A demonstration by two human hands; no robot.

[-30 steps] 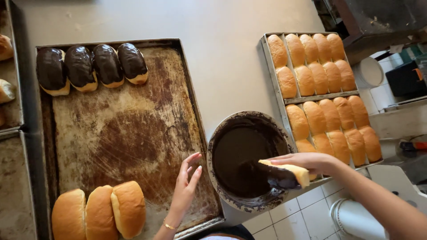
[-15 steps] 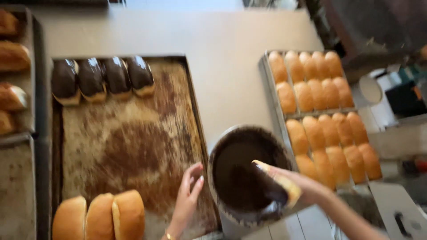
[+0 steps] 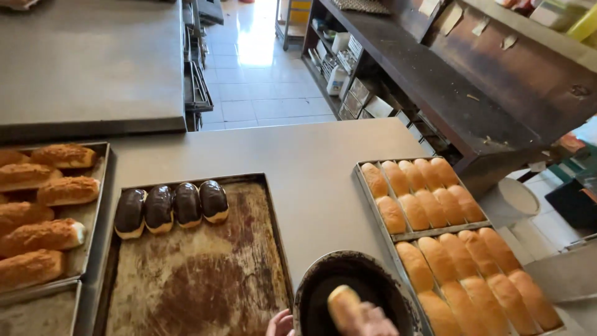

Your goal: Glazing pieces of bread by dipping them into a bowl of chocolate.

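Bun (image 3: 344, 306): smooth oblong, over round chocolate bowl (image 3: 311, 287).

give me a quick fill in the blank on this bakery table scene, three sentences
1. The middle baking tray carries ____ chocolate-coated buns in a row.
2. The right hand holds a plain bun over the dark ____ of chocolate.
3. The tray of plain buns lies to the ____ of the bowl.

Missing words: four; bowl; right
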